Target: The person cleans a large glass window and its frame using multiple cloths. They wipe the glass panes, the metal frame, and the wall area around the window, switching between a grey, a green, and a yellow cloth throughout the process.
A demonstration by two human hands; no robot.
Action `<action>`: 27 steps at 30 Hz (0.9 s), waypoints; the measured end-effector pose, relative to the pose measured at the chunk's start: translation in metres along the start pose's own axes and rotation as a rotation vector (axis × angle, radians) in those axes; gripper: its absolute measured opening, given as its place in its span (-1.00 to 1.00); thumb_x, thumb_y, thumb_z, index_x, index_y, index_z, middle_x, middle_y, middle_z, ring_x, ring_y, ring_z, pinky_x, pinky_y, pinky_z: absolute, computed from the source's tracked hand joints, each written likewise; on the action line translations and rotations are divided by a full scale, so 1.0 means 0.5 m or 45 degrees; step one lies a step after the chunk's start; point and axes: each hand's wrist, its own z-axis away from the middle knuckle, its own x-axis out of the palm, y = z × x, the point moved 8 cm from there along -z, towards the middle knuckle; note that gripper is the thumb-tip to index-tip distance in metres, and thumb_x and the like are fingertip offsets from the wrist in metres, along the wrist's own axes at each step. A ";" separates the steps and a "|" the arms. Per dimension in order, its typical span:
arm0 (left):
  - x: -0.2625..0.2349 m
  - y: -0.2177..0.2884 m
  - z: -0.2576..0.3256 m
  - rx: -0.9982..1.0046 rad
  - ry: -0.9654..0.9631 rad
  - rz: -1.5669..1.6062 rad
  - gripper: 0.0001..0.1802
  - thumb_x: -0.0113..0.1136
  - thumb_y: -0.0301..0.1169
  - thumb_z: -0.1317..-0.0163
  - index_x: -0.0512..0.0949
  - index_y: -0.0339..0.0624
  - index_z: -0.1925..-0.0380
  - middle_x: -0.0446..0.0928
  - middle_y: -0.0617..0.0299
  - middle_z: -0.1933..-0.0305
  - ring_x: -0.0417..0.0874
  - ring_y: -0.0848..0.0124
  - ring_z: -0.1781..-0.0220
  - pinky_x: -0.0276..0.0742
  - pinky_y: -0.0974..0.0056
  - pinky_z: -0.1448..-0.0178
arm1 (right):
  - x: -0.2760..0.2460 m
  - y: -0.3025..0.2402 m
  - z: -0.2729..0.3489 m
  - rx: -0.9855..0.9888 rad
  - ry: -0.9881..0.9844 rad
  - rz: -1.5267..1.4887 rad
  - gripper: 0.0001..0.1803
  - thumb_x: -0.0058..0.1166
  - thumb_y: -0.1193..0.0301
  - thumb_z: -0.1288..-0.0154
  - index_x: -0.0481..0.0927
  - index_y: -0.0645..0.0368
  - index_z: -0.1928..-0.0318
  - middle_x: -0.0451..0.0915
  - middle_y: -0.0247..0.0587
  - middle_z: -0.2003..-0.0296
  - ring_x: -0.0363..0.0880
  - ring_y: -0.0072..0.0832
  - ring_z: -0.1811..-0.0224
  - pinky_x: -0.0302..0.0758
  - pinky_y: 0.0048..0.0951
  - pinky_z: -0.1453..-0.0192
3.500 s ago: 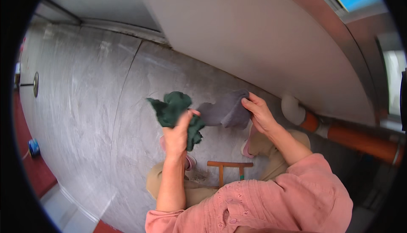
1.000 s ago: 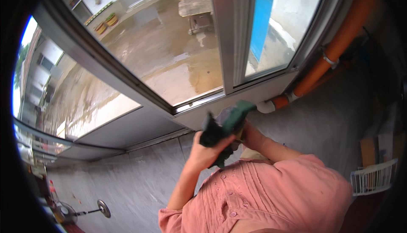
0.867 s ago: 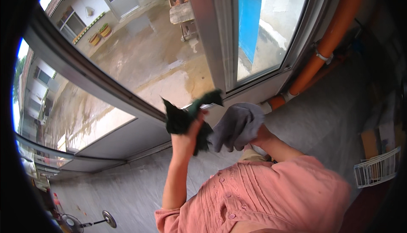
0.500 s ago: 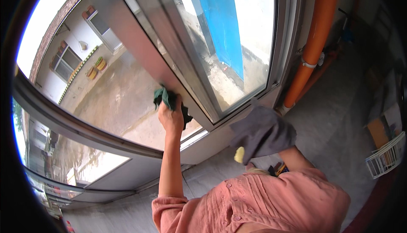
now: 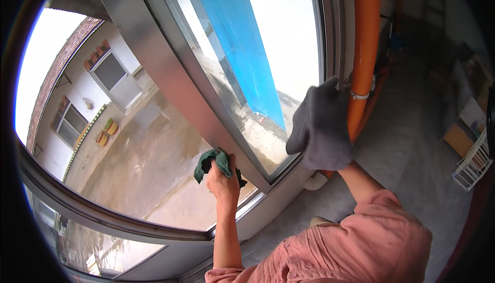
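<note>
My left hand (image 5: 223, 182) is closed around a crumpled dark green cloth (image 5: 220, 160), at the lower part of the metal frame upright (image 5: 178, 95) of a glass sliding panel. Some of the cloth sticks out on both sides of the fingers. A dark grey, mitt-like cloth (image 5: 325, 128) covers my right hand completely, so its fingers do not show. From under it my right forearm (image 5: 363, 182) comes out. The grey cloth is raised in front of the window's right edge and the orange pipe (image 5: 364, 40), slightly blurred; whether it touches the glass I cannot tell.
Along the bottom of the glass runs a metal sill (image 5: 118, 216). A white wire rack (image 5: 472, 162) stands at the far right beside boxes. Through the glass show a wet yard (image 5: 154, 144), a building and a blue panel (image 5: 242, 46).
The grey cloth on my right hand has risen toward the window's right edge. My left hand with the green cloth sits slightly lower on the upright. The view has shifted too.
</note>
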 end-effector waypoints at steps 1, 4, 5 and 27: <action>-0.002 0.007 -0.003 0.035 0.011 0.018 -0.71 0.31 -0.23 -0.27 0.53 -0.22 0.22 0.62 -0.06 0.40 0.64 -0.09 0.31 0.49 0.00 0.22 | 0.006 -0.004 -0.017 -0.160 0.107 0.175 -0.27 0.12 0.18 -0.28 0.24 0.22 -0.38 0.31 0.03 -0.28 0.24 -0.12 -0.35 0.17 -0.15 -0.43; 0.019 0.029 -0.008 0.091 0.016 0.138 -0.72 0.30 -0.24 -0.28 0.51 -0.22 0.23 0.62 -0.06 0.40 0.63 -0.11 0.31 0.49 -0.01 0.23 | 0.058 0.007 -0.062 -0.587 0.322 0.735 -0.24 0.09 0.14 -0.30 0.21 0.21 -0.41 0.26 0.05 -0.32 0.18 -0.09 -0.40 0.12 -0.12 -0.46; 0.012 0.003 -0.001 0.063 0.012 0.132 -0.72 0.30 -0.24 -0.28 0.52 -0.22 0.22 0.62 -0.05 0.39 0.64 -0.10 0.31 0.50 -0.01 0.22 | 0.107 0.070 -0.073 -0.609 0.315 0.837 -0.23 0.08 0.12 -0.30 0.19 0.20 -0.42 0.25 0.05 -0.34 0.17 -0.08 -0.41 0.11 -0.11 -0.48; 0.009 0.046 -0.004 -0.139 0.096 0.232 -0.88 0.31 -0.44 -0.23 0.59 -0.27 0.35 0.62 0.09 0.44 0.66 0.18 0.39 0.53 0.18 0.23 | 0.199 -0.037 -0.264 -1.375 -0.938 1.297 -0.47 0.12 -0.04 -0.23 0.55 -0.25 -0.19 0.55 -0.33 -0.08 0.44 -0.19 -0.26 0.37 -0.08 -0.36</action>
